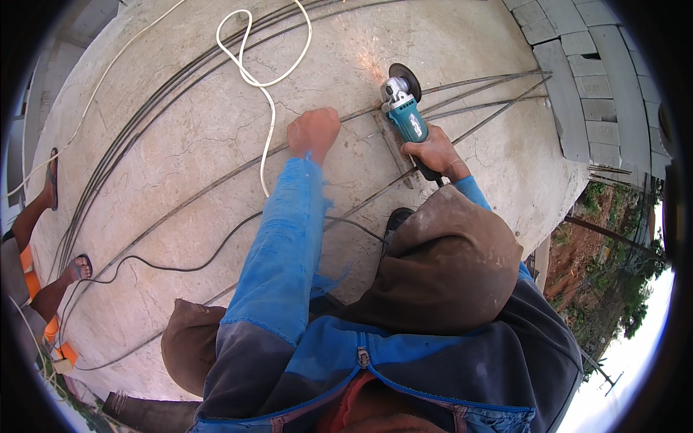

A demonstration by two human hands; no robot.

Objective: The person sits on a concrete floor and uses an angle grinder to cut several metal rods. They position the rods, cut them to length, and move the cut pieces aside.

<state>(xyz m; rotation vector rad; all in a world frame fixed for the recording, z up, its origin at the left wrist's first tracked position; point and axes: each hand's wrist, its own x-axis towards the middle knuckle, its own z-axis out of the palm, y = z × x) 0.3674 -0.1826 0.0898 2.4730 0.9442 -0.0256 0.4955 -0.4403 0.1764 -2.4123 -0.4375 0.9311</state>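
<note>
My right hand (435, 150) is wrapped round the body of a teal angle grinder (408, 123) with a silver head. Its dark disc (406, 79) meets a long steel rod (216, 182), and orange sparks (369, 54) fly away toward the far side. Closed in a fist, my left hand (313, 133) grips that same rod, left of the disc. Beneath the grinder lies a short piece of wood (393, 148), partly covered by the tool and my hand. More rods (480, 107) extend to the right of the disc.
A white cable (271, 108) loops across the cracked concrete floor (180, 137), and a black cord (195, 269) winds to the left. Several bundled rods (137, 119) curve along the left. Another person's sandalled foot (78, 268) stands there. Concrete blocks (603, 108) edge the right side.
</note>
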